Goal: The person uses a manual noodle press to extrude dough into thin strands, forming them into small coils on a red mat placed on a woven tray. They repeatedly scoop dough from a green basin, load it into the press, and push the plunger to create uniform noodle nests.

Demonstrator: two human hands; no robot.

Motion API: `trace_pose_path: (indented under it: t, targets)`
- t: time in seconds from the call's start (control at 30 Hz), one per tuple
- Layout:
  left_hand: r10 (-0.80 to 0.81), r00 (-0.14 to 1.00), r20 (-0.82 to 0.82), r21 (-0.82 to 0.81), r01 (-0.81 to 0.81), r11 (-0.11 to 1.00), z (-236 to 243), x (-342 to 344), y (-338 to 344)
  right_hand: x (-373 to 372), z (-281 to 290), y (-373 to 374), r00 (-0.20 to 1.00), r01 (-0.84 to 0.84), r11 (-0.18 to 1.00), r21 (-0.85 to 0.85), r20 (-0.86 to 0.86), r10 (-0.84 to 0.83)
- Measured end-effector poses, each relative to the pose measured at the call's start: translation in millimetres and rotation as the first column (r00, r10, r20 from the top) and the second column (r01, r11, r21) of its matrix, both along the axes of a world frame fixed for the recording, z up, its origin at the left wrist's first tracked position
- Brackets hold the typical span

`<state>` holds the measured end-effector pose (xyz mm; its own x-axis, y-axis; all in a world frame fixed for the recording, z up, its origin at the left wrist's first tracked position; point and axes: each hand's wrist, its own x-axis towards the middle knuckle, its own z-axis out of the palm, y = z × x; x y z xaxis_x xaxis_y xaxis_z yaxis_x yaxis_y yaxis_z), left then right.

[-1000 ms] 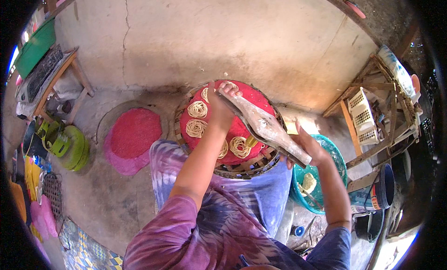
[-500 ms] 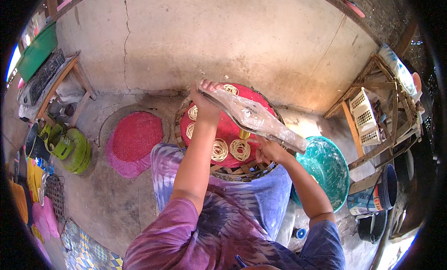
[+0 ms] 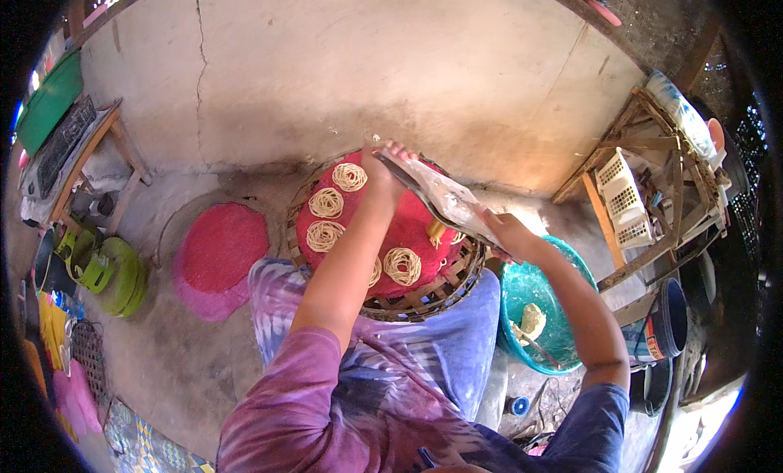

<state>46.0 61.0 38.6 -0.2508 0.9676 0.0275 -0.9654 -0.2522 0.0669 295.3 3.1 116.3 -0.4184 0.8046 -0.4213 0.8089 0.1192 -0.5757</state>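
Note:
A pale, flour-dusted board [image 3: 453, 202] slants over a round woven basket [image 3: 408, 314], hiding part of it. My left hand [image 3: 391, 161] is wrapped round the board's far left end. The near right end is in the grip of my right hand [image 3: 514, 236]. From the board's underside a gold-coloured tube [image 3: 436, 231] points down, with pale strands at its lower end. Red cloth [image 3: 412, 220] covers the basket, which rests at my lap. Several coils of pale noodle-like strands [image 3: 402, 266] lie around the cloth's edge, some partly behind my left forearm.
At the right stands a teal tub [image 3: 538, 360] holding a lump of dough [image 3: 532, 320] and a stick-like tool. A round red cloth [image 3: 224, 249] lies on the floor to the left, beside a green gas cylinder [image 3: 122, 277]. A wooden rack [image 3: 591, 200] stands farther right, and a wall rises ahead.
My right hand has gone from beneath the board to its right end. Board and tube have shifted rightward across the basket, away from the front coil. The dough in the tub now shows.

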Motion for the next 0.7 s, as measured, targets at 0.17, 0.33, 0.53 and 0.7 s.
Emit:
trace_pose_path:
  t: [0.17,0.33,0.53,0.7]
  targets:
    - [0.021,0.996,-0.088,0.038,-0.018,0.999,10,-13,-1,0,11,-9,0.999,0.031,0.998,-0.056,-0.012,-0.032]
    - [-0.034,0.993,0.112,-0.035,0.038,0.999,20,4,-7,7,26,-7,0.997,0.052,0.992,0.117,0.054,-0.059]
    - [0.033,0.997,-0.072,-0.044,-0.036,0.998,30,-11,-11,-2,6,-10,0.995,0.079,0.99,0.118,-0.062,-0.072]
    - [-0.061,0.998,0.007,0.053,0.06,0.997,5,6,-11,18,12,-19,0.996,0.087,0.991,0.098,-0.01,-0.087]
